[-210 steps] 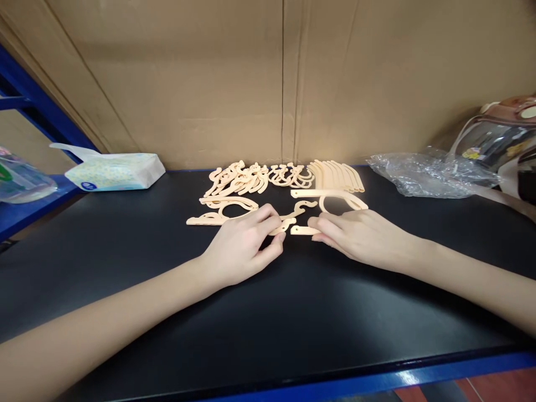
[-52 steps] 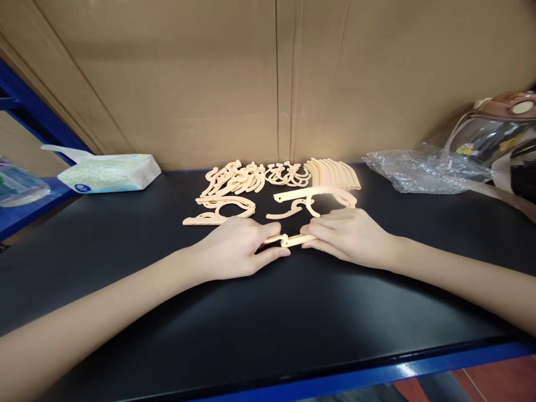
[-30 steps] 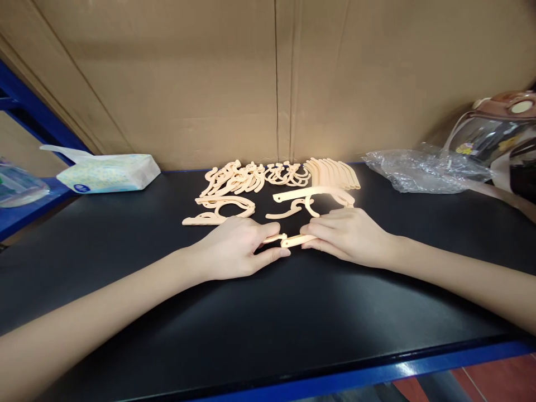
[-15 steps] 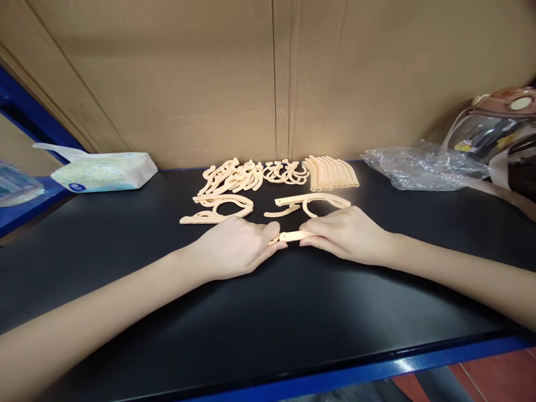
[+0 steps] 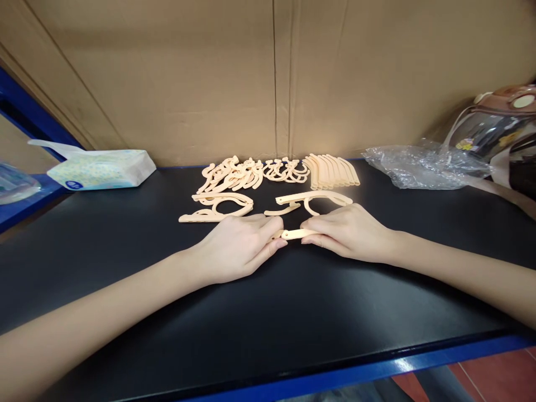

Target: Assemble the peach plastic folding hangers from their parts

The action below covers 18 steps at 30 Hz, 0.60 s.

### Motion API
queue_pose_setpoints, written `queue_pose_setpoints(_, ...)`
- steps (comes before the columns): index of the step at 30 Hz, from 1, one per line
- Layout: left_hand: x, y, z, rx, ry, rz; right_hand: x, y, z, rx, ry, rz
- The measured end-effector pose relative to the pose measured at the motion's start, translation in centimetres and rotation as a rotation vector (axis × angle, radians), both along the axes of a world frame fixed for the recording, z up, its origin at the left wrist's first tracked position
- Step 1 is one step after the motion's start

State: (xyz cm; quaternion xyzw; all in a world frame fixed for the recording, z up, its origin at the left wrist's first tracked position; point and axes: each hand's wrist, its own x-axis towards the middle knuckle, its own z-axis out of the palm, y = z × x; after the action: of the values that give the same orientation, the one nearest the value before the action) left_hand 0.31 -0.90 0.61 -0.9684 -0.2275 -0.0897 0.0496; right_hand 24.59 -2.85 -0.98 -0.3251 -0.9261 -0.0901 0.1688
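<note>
My left hand (image 5: 245, 245) is closed, pinching a small cream plastic piece that is mostly hidden by thumb and fingers. My right hand (image 5: 349, 231) is closed on a cream folding-hanger arm (image 5: 295, 234), whose end with a small round hole points left and meets the left fingertips. Whether the two pieces are joined there I cannot tell. Just beyond my left hand lies a folded hanger (image 5: 243, 211). Behind my right hand lie a straight-edged hanger arm (image 5: 312, 196) and a short curved piece (image 5: 281, 210).
Along the back of the black table (image 5: 268, 312) lie a pile of hanger arms (image 5: 234, 176), several hooks (image 5: 287, 170) and a row of curved arms (image 5: 333, 171). A tissue pack (image 5: 103, 169) stands left; a clear plastic bag (image 5: 419, 167) and a bottle (image 5: 481, 131) are at right.
My hands stay together with almost the same grip. The held pieces have tilted slightly, and a bit more of the left piece shows between my fingers. The camera view has shifted slightly.
</note>
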Motion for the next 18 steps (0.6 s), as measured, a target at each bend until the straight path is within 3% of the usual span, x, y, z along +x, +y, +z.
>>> queue_pose_setpoints(10,0.44,-0.49,0.09,0.286,0.095,0.017,0.21,-0.12,0.22,-0.067,0.013,-0.011)
queue_pose_setpoints(18,0.33,-0.45,0.06,0.201,0.043,-0.001,0.02,-0.19,0.12,-0.018,0.006,0.004)
